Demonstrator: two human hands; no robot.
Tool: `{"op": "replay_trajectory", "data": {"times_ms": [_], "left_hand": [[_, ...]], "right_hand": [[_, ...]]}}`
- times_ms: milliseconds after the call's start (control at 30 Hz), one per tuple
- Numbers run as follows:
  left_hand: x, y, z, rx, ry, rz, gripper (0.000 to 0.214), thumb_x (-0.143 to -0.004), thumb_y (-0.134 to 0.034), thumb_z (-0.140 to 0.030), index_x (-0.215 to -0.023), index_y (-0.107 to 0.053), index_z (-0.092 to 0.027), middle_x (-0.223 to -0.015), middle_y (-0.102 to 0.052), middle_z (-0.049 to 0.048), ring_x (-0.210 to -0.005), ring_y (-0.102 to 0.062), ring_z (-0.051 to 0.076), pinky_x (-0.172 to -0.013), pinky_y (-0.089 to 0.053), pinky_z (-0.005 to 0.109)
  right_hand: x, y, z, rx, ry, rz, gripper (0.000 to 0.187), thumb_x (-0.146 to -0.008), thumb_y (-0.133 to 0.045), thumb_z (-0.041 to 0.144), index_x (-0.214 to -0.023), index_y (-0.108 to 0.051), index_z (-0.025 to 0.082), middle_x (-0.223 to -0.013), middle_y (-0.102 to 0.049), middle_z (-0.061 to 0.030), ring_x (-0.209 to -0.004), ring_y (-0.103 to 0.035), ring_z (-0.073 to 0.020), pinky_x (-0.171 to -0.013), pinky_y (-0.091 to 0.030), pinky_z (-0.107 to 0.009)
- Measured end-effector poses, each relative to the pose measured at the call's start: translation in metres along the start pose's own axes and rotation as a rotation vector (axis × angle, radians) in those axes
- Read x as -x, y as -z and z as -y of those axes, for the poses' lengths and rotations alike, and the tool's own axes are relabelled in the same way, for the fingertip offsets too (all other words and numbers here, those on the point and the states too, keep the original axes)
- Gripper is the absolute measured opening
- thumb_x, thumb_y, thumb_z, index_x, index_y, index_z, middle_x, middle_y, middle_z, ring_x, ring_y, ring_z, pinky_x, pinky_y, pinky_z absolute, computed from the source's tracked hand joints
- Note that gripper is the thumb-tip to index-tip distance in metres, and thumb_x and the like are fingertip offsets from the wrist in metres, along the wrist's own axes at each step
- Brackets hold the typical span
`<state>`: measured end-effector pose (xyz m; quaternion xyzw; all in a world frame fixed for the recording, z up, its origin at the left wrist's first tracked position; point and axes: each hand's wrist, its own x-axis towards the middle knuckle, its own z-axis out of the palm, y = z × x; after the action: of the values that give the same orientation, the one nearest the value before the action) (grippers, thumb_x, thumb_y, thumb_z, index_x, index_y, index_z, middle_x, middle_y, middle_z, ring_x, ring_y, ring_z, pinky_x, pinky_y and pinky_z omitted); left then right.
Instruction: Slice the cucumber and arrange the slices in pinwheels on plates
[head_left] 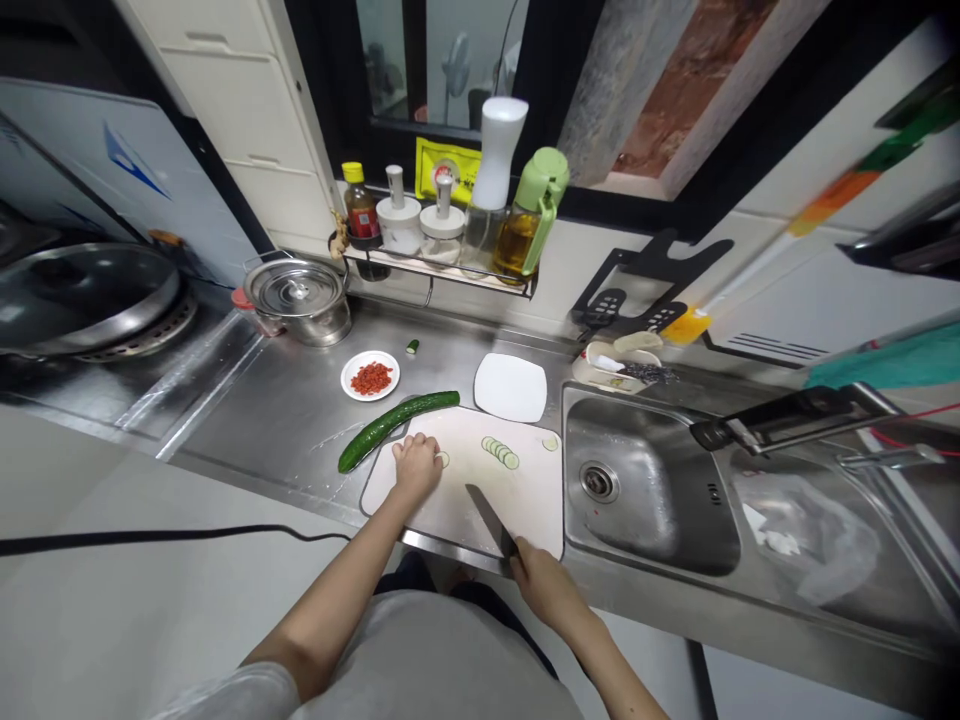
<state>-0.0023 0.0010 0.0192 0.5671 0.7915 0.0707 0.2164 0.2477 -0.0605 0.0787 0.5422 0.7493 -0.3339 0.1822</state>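
Observation:
On the pale cutting board, my left hand is closed with curled fingers, over a piece of cucumber. Only its pale round face shows beside the fingers; the hand hides the rest. My right hand grips a kitchen knife by its handle, the blade slanting up and left over the board, apart from the cucumber. A row of overlapping cucumber slices lies right of centre, and one loose slice near the board's right corner. A long whole cucumber rests across the board's upper left edge.
Behind the board are a white plate, a small plate of chopped red pieces and a cucumber end. A lidded pot stands at back left. The sink adjoins the board's right. Seasoning containers line a wall rack.

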Motion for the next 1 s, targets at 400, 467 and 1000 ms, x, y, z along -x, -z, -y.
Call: {"op": "replay_trajectory", "data": {"times_ms": [400,467,1000], "left_hand": [[0.014,0.013,-0.012,0.151,0.012,0.072,0.015,-0.084,-0.05,-0.023,-0.09,-0.064,-0.023,-0.092,-0.068,0.0043,-0.098,-0.053,0.023,-0.086,-0.026,0.039],[0.024,0.016,-0.011,0.197,-0.012,0.092,0.017,-0.083,-0.05,-0.023,-0.088,-0.066,-0.024,-0.091,-0.069,0.0039,-0.098,-0.054,0.023,-0.087,-0.026,0.039],[0.022,0.029,0.061,0.131,0.201,-0.011,0.021,-0.083,-0.054,-0.023,-0.098,-0.068,-0.028,-0.093,-0.07,0.0026,-0.099,-0.056,0.023,-0.087,-0.029,0.037]], "right_hand": [[-0.016,0.003,-0.013,-0.046,-0.059,-0.061,0.028,-0.094,-0.033,0.024,-0.111,-0.054,0.016,-0.098,-0.068,-0.0114,-0.093,-0.063,-0.0201,-0.069,-0.033,-0.025],[-0.019,0.002,-0.014,-0.04,-0.049,-0.06,0.028,-0.095,-0.033,0.024,-0.112,-0.054,0.015,-0.097,-0.068,-0.0121,-0.091,-0.063,-0.0205,-0.068,-0.033,-0.025],[-0.028,0.006,-0.008,-0.047,-0.021,-0.035,0.033,-0.095,-0.036,0.024,-0.122,-0.053,0.017,-0.098,-0.069,-0.0118,-0.095,-0.062,-0.0214,-0.069,-0.035,-0.025]]}}
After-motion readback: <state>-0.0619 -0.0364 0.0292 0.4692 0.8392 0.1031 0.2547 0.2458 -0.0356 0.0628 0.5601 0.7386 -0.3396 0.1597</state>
